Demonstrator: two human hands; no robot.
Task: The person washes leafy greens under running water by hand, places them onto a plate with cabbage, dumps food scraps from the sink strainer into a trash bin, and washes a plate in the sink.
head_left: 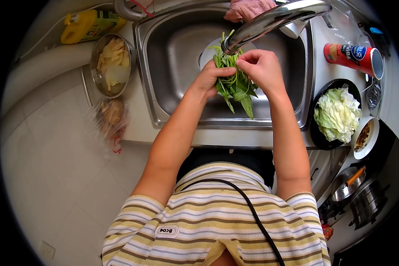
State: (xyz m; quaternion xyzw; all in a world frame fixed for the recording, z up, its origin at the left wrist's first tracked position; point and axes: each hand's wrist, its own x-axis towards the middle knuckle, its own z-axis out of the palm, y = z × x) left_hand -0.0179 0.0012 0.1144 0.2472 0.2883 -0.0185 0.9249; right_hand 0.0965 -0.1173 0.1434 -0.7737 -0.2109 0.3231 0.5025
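Observation:
Over the steel sink (164, 84), my left hand (209, 78) is wrapped round a bunch of leafy greens (239, 91). The stems point toward the back of the sink and the leaves hang toward me. My right hand (262, 66) is at the right side of the bunch, its thumb and index finger pinched together against the stems. What lies between those fingertips is too small to make out. The chrome faucet (275, 20) reaches over the bunch, its spout close above the stems. Partly hidden beneath the greens is a pale round thing (205, 57) in the sink.
Left of the sink stand a metal bowl of pale slices (113, 62), a yellow bottle (91, 26) and a plastic bag (113, 117). To the right are a red can (352, 57), a cabbage (337, 113) on a black plate, a white bowl (365, 139) and pots (368, 204). A pink cloth (248, 9) lies behind.

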